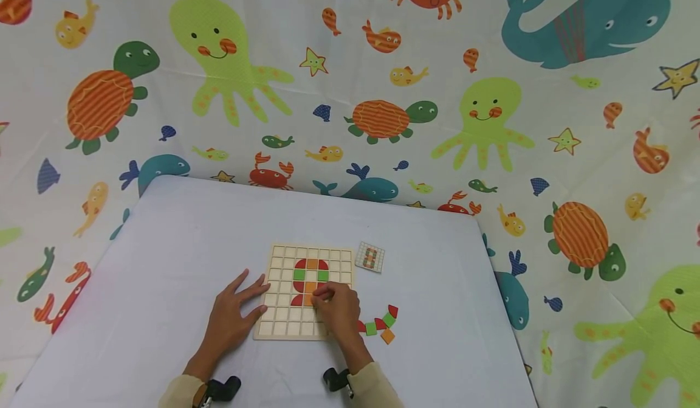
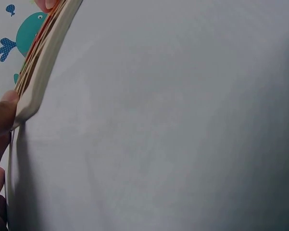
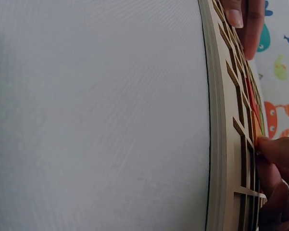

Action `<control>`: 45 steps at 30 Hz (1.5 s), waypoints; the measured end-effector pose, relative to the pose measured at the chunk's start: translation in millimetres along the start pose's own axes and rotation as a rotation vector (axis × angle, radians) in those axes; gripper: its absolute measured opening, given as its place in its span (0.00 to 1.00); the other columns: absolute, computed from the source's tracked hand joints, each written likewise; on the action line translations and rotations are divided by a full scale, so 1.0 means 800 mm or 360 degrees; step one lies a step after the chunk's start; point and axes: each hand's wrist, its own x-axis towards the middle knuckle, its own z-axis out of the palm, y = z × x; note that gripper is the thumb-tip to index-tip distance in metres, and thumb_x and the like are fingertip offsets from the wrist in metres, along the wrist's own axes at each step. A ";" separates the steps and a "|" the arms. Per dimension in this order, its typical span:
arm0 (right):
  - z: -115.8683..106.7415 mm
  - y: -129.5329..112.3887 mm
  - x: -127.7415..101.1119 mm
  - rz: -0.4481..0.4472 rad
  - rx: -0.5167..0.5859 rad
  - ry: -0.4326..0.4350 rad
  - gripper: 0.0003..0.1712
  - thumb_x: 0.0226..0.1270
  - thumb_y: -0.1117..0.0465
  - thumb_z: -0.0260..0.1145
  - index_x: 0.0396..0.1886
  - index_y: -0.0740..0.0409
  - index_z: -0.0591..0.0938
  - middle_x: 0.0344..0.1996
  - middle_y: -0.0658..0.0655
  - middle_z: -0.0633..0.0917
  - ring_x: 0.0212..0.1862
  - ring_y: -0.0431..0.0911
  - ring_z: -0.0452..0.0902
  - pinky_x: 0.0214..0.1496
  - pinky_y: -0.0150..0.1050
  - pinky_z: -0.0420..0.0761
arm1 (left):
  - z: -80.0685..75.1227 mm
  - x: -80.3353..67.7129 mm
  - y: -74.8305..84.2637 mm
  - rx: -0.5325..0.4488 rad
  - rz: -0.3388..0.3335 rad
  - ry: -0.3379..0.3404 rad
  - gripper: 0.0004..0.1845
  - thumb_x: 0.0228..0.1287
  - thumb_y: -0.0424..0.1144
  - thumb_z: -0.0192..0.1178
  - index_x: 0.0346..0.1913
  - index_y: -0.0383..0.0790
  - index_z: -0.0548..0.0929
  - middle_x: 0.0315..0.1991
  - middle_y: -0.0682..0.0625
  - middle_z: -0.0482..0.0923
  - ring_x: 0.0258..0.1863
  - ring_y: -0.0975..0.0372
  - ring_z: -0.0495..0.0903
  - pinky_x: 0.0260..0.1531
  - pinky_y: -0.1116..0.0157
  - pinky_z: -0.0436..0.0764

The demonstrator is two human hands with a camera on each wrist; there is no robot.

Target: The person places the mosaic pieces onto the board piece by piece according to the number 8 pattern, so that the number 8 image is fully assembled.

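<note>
Your left hand (image 1: 232, 320) lies flat with straight fingers on the wooden board (image 1: 284, 323), at its 9 o'clock edge. Your right hand (image 1: 339, 311) curls its fingertips on a small orange tile (image 1: 309, 299) in the middle of the board. The tile looks light, thin and stiff, so pinch its edges. Spare tiles (image 1: 380, 325) lie at 3 o'clock.

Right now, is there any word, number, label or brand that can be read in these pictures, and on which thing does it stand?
None: no readable text in any view.
Pattern card: only a small coloured figure, no writing.
Wooden grid board: coloured tiles, no letters.
Sea-animal cloth: drawings only.
</note>
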 end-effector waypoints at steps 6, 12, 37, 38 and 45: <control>0.001 -0.001 -0.001 -0.0020 -0.0034 0.0003 0.07 0.59 0.55 0.83 0.28 0.42 0.91 0.21 0.38 0.86 0.28 0.32 0.75 0.27 0.33 0.68 | -0.001 0.000 0.000 0.0004 0.0010 0.0014 0.28 0.58 0.36 0.78 0.63 0.46 0.88 0.71 0.43 0.80 0.78 0.35 0.65 0.68 0.26 0.65; -0.016 0.002 -0.002 -0.0033 0.0124 -0.0015 0.06 0.59 0.56 0.84 0.32 0.44 0.92 0.22 0.39 0.86 0.30 0.34 0.76 0.28 0.33 0.69 | -0.001 0.000 0.000 0.0002 0.0000 -0.0002 0.28 0.58 0.36 0.78 0.63 0.45 0.88 0.72 0.43 0.79 0.78 0.35 0.65 0.68 0.26 0.65; -0.146 0.119 -0.024 0.0429 -0.0050 0.0387 0.09 0.63 0.58 0.80 0.42 0.47 0.93 0.32 0.50 0.88 0.37 0.47 0.78 0.32 0.37 0.70 | -0.001 0.002 0.001 0.0003 0.0004 -0.0002 0.28 0.58 0.34 0.78 0.64 0.46 0.88 0.72 0.44 0.80 0.78 0.36 0.65 0.69 0.26 0.65; -0.146 0.122 -0.024 0.0448 -0.0077 0.0388 0.09 0.63 0.57 0.80 0.43 0.47 0.93 0.33 0.50 0.88 0.38 0.47 0.78 0.33 0.38 0.70 | -0.001 0.002 0.002 0.0001 -0.0001 -0.0005 0.28 0.58 0.34 0.78 0.64 0.46 0.88 0.72 0.45 0.79 0.79 0.36 0.65 0.69 0.26 0.65; -0.143 0.127 -0.024 0.0496 -0.0135 0.0355 0.08 0.63 0.56 0.80 0.42 0.48 0.92 0.32 0.50 0.86 0.42 0.48 0.79 0.33 0.37 0.71 | -0.003 0.002 0.005 -0.0008 -0.0011 -0.0008 0.27 0.59 0.34 0.77 0.64 0.46 0.88 0.72 0.44 0.79 0.79 0.36 0.64 0.70 0.26 0.64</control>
